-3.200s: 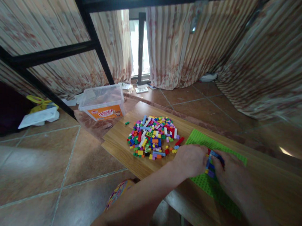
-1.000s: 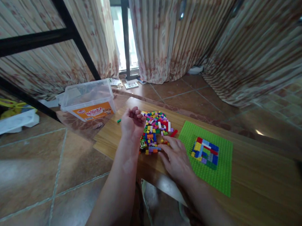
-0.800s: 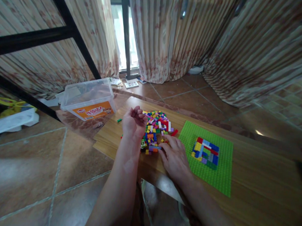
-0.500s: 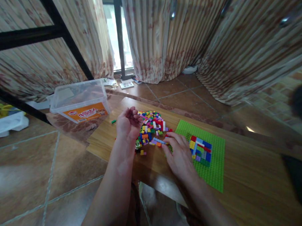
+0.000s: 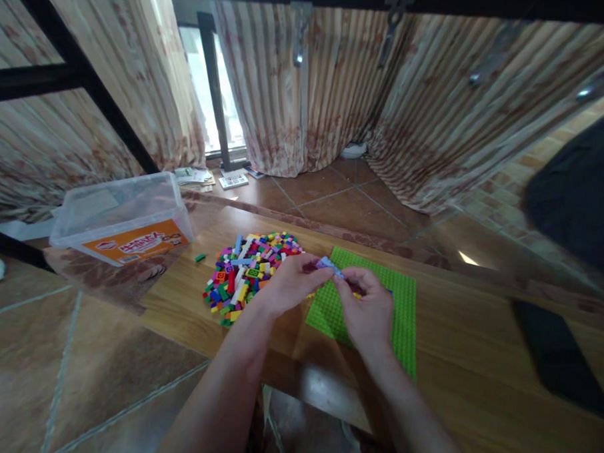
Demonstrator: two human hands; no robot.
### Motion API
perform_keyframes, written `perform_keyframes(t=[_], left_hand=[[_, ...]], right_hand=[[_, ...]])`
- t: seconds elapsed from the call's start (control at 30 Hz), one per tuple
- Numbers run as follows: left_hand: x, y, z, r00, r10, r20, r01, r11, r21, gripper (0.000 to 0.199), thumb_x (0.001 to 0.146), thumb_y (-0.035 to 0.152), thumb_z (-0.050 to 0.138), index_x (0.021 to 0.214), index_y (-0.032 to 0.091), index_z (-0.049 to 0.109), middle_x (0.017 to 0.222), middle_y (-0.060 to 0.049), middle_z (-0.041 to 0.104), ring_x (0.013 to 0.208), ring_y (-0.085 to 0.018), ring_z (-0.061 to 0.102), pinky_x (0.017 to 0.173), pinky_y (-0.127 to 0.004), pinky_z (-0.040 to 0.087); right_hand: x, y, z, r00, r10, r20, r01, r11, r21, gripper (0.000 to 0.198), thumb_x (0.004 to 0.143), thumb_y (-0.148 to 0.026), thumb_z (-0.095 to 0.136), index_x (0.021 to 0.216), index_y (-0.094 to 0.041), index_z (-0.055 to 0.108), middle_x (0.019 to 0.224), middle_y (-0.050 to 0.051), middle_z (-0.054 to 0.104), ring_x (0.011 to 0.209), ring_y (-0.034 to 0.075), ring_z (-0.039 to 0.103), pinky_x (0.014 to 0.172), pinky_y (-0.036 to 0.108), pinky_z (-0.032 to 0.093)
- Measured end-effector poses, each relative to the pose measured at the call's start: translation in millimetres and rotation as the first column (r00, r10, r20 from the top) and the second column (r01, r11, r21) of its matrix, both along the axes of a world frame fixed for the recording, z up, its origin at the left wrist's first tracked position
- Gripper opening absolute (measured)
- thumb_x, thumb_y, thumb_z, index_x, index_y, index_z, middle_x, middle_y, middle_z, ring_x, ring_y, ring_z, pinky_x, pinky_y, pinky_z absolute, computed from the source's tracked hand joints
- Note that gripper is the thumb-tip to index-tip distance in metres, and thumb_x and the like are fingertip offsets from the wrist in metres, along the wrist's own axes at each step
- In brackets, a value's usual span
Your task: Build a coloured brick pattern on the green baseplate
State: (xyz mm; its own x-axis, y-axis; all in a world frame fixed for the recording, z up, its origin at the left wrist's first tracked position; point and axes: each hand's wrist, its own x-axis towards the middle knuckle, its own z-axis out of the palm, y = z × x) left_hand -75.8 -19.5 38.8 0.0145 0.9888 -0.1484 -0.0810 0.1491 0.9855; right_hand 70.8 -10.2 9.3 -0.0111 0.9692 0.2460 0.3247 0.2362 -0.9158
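Observation:
My left hand (image 5: 295, 279) and my right hand (image 5: 365, 313) meet over the left part of the green baseplate (image 5: 401, 338). Pinched between the fingertips of both is a light blue and purple toy brick piece (image 5: 329, 265); whether it is one brick or several joined is too small to tell. The right hand covers most of the bricks built up on the baseplate, with only bits of yellow and blue showing. Left of my left hand spreads a pile of loose coloured toy bricks (image 5: 240, 267), its right side partly hidden by that hand.
A clear plastic bin (image 5: 122, 208) with an orange label stands beyond the table's left end. One green brick (image 5: 200, 257) lies apart from the pile. A dark flat object (image 5: 559, 354) rests on the wooden table (image 5: 457, 333) at right. Papers (image 5: 194, 176) lie on the floor behind.
My left hand has turned from palm-up over the pile and moved right to meet my right hand at the blue piece. The piece is now raised over the baseplate. The view has shifted right.

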Motion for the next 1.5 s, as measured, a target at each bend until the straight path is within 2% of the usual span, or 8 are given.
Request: perform_keyframes(t=[0.23, 0.6, 0.83, 1.0, 1.1, 1.17, 1.27, 1.5], left_hand=[[4.5, 2.3, -0.4, 0.992, -0.101, 0.073, 0.097, 0.994, 0.054, 0.014, 0.073, 0.026, 0.069, 0.074, 0.014, 0.065, 0.062, 0.002, 0.057, 0.056, -0.009, 0.049, 0.057, -0.022, 0.038], [10.7, 0.1, 2.5, 0.990, -0.047, 0.134, 0.051, 0.998, -0.029, 0.023, 0.075, 0.035, 0.070, 0.073, 0.013, 0.063, 0.067, 0.000, 0.059, 0.060, -0.008, 0.053, 0.058, -0.021, 0.042], [10.5, 3.1, -2.3, 0.996, -0.053, 0.075, 0.050, 0.997, 0.052, 0.012, 0.077, 0.027, 0.065, 0.076, 0.015, 0.064, 0.066, 0.001, 0.057, 0.058, -0.008, 0.051, 0.057, -0.020, 0.041], [4.7, 6.4, -11.5, 0.996, -0.024, -0.081, 0.030, 0.997, 0.074, 0.009, 0.077, 0.021, 0.059, 0.069, 0.016, 0.058, 0.062, 0.003, 0.052, 0.057, -0.009, 0.048, 0.056, -0.021, 0.039], [-2.4, 8.4, -17.3, 0.953, 0.019, -0.303, 0.027, 0.988, 0.149, 0.014, 0.076, 0.018, 0.055, 0.062, 0.017, 0.056, 0.058, 0.004, 0.050, 0.055, -0.010, 0.045, 0.052, -0.020, 0.033], [-6.2, 9.0, -17.9, 0.912, 0.058, -0.406, 0.015, 0.985, 0.174, 0.015, 0.077, 0.019, 0.056, 0.062, 0.017, 0.058, 0.058, 0.003, 0.053, 0.055, -0.011, 0.046, 0.051, -0.021, 0.031], [-8.9, 9.3, -14.5, 0.882, 0.101, -0.461, -0.015, 0.982, 0.188, 0.015, 0.075, 0.021, 0.059, 0.061, 0.018, 0.060, 0.056, 0.003, 0.055, 0.053, -0.012, 0.046, 0.051, -0.022, 0.030], [-11.0, 11.4, -9.0, 0.793, 0.094, -0.603, 0.019, 0.984, 0.179, 0.020, 0.075, 0.025, 0.059, 0.057, 0.017, 0.058, 0.051, 0.004, 0.051, 0.051, -0.011, 0.044, 0.052, -0.023, 0.028]], right_hand=[[6.5, -0.6, 6.6, 0.990, 0.076, -0.120, -0.076, 0.997, 0.002, 0.017, 0.083, -0.034, 0.062, 0.092, -0.020, 0.066, 0.087, 0.005, 0.074, 0.080, 0.018, 0.069, 0.075, 0.034, 0.054], [13.7, -1.1, 11.6, 0.999, 0.048, 0.025, -0.049, 0.998, 0.044, 0.016, 0.084, -0.034, 0.060, 0.088, -0.021, 0.068, 0.085, 0.005, 0.074, 0.078, 0.018, 0.067, 0.076, 0.033, 0.053], [19.1, 6.6, 7.9, 0.994, 0.045, -0.099, -0.053, 0.996, -0.072, 0.023, 0.082, -0.040, 0.062, 0.085, -0.019, 0.070, 0.079, 0.006, 0.073, 0.072, 0.019, 0.067, 0.069, 0.033, 0.054], [51.4, 24.2, 9.9, 0.998, -0.056, -0.040, 0.054, 0.996, -0.064, 0.032, 0.080, -0.041, 0.063, 0.102, -0.018, 0.071, 0.090, 0.009, 0.076, 0.077, 0.022, 0.071, 0.070, 0.036, 0.056], [85.8, 39.3, 8.2, 0.964, -0.158, 0.212, 0.151, 0.987, 0.049, 0.030, 0.080, -0.039, 0.062, 0.100, -0.020, 0.073, 0.092, 0.009, 0.076, 0.081, 0.024, 0.071, 0.076, 0.040, 0.054], [107.3, 47.0, 6.7, 0.905, -0.163, 0.392, 0.166, 0.986, 0.027, 0.025, 0.079, -0.038, 0.062, 0.092, -0.021, 0.075, 0.085, 0.007, 0.076, 0.078, 0.026, 0.070, 0.076, 0.042, 0.053], [127.1, 51.6, 6.1, 0.862, -0.120, 0.493, 0.153, 0.988, -0.028, 0.018, 0.077, -0.034, 0.062, 0.081, -0.021, 0.073, 0.076, 0.005, 0.075, 0.072, 0.025, 0.069, 0.069, 0.040, 0.051], [139.7, 48.5, 9.8, 0.908, 0.156, 0.389, -0.078, 0.975, -0.208, 0.020, 0.078, -0.036, 0.061, 0.084, -0.020, 0.071, 0.081, 0.004, 0.074, 0.076, 0.020, 0.067, 0.073, 0.034, 0.050]])
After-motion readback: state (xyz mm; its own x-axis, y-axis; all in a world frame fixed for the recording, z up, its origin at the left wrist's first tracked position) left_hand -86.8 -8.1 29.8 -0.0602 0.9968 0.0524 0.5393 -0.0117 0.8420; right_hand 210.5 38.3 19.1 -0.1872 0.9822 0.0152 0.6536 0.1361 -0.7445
